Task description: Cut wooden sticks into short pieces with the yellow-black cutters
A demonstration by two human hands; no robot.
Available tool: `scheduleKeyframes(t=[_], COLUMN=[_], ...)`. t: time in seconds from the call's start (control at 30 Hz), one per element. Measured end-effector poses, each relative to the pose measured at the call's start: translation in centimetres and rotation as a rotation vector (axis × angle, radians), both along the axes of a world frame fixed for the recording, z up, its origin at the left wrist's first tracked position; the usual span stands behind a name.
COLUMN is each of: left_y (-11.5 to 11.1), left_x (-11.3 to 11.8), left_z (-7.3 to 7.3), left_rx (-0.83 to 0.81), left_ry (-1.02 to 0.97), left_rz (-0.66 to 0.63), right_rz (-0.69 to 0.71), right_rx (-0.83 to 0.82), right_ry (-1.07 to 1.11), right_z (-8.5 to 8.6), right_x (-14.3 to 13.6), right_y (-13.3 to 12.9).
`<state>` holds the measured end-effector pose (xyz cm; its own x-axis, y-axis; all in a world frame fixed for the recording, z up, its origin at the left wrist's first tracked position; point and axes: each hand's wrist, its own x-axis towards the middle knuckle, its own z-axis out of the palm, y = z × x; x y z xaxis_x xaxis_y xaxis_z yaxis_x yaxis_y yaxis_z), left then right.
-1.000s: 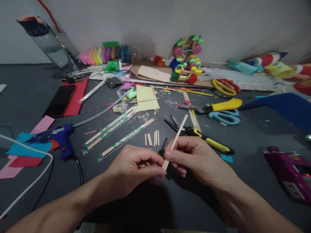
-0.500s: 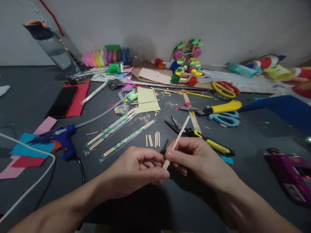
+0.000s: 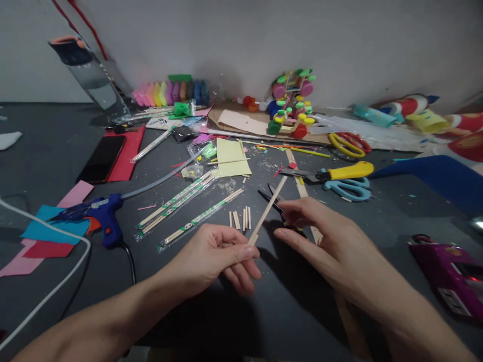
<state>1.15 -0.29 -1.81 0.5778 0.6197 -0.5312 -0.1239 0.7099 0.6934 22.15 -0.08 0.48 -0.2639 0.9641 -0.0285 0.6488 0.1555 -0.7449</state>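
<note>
Pinched between the thumb and fingers of my left hand point(image 3: 222, 256) is a wooden chopstick point(image 3: 269, 206), slanting up to the right. A short stick piece point(image 3: 254, 239) lies along its lower end. My right hand point(image 3: 324, 231) is apart from the chopstick, thumb and fingers spread. It hovers over yellow-and-black cutters point(image 3: 277, 207), whose handles it mostly hides. Several short cut sticks point(image 3: 246, 218) lie just beyond my left hand. Wrapped chopsticks point(image 3: 199, 221) rest behind them.
A blue glue gun point(image 3: 109, 221) with its cord lies left, near a phone point(image 3: 101, 158). Yellow-handled snips point(image 3: 347, 171) and blue-handled scissors point(image 3: 349, 190) lie right. Small toy cars point(image 3: 290, 120), a bottle point(image 3: 92, 80) and coloured clay packs point(image 3: 171, 93) stand along the wall.
My right hand has let go of the chopstick and moved right, its fingers opening over the cutters. The left hand keeps the chopstick.
</note>
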Motion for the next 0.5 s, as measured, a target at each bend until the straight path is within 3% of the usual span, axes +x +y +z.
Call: scheduleKeyframes(t=[0.07, 0.17, 0.3, 0.5], left_y=[0.0, 0.0, 0.0, 0.2], left_x=[-0.2, -0.4, -0.7, -1.1], left_z=[0.1, 0.4, 0.9, 1.1], left_rx=[-0.006, -0.022, -0.039, -0.064], left_ry=[-0.012, -0.049, -0.113, -0.141], left_rz=[0.018, 0.041, 0.048, 0.045], right_rz=[-0.015, 0.058, 0.096, -0.013], right_rx=[0.234, 0.347, 0.305, 0.225], right_ry=[-0.352, -0.700, -0.750, -0.620], right_z=[-0.7, -2.4, -3.6, -1.7], right_x=[2.4, 5.6, 7.2, 7.2], right_y=[-0.4, -1.4, -2.1, -1.9])
